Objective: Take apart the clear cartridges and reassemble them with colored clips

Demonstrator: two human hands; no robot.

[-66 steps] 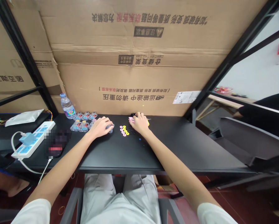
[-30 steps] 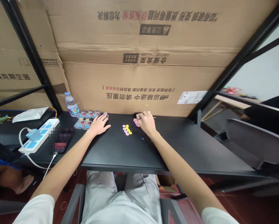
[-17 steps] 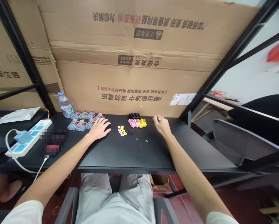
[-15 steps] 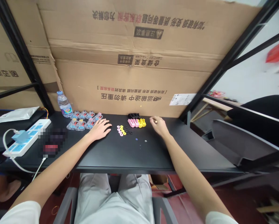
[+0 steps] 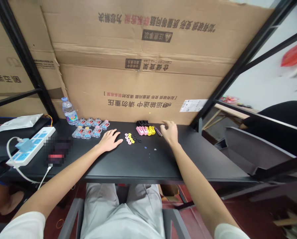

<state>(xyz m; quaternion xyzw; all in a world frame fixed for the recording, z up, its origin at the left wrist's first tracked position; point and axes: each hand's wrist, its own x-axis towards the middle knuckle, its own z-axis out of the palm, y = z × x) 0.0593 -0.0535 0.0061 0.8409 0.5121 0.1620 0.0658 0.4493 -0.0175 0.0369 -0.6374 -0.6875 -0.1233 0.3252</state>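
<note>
My left hand [image 5: 110,140] lies flat on the black tabletop, fingers spread, beside several clear plastic pieces with red and blue parts [image 5: 86,132]. To its right are small pink, yellow and black rings [image 5: 130,138]. My right hand [image 5: 170,132] is near the back of the table, its fingers curved and apart with nothing visible between them. Just left of it lies a slim dark stick-like tool [image 5: 158,131], whose exact kind I cannot make out. Next to that stand yellow blocks [image 5: 151,130], pink blocks [image 5: 142,130] and black blocks [image 5: 142,123] in short rows.
A water bottle [image 5: 70,111] stands at the back left. A white power strip [image 5: 31,146] with a plugged-in charger and a blurred-out device [image 5: 57,151] with a cable lie on the left. Tall cardboard [image 5: 138,79] closes off the back, between black metal posts [image 5: 228,83].
My right hand has opened from a closed grip and shifted slightly right. The slim dark tool now shows on the table beside it. My left hand has slid a little right.
</note>
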